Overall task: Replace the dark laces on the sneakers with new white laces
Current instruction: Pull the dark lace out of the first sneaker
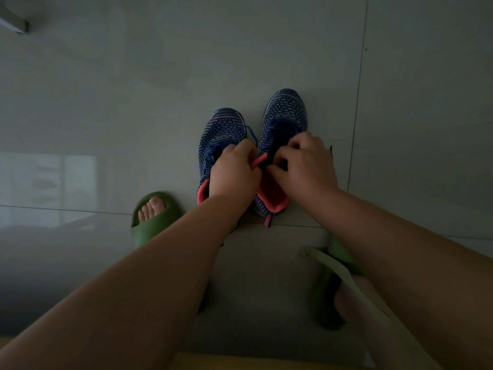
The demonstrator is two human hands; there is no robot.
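Note:
Two blue knit sneakers with pink lining stand side by side on the floor, toes pointing away from me. The left sneaker [222, 129] keeps its dark blue lace. My left hand [233, 173] pinches the pink edge of the right sneaker [286, 113] at its tongue. My right hand [306, 162] has its fingers curled at the tongue and eyelets of that same shoe; what it pinches is hidden. A dark lace end [267, 220] trails behind the right sneaker's heel. A pale strap or lace [344, 279] lies across my right leg.
My feet wear green slides, the left slide [153, 217] beside the left sneaker and the right slide [328, 292] nearer me. The grey tiled floor [160, 89] spreads all round. A yellow edge [240, 363] shows at the bottom.

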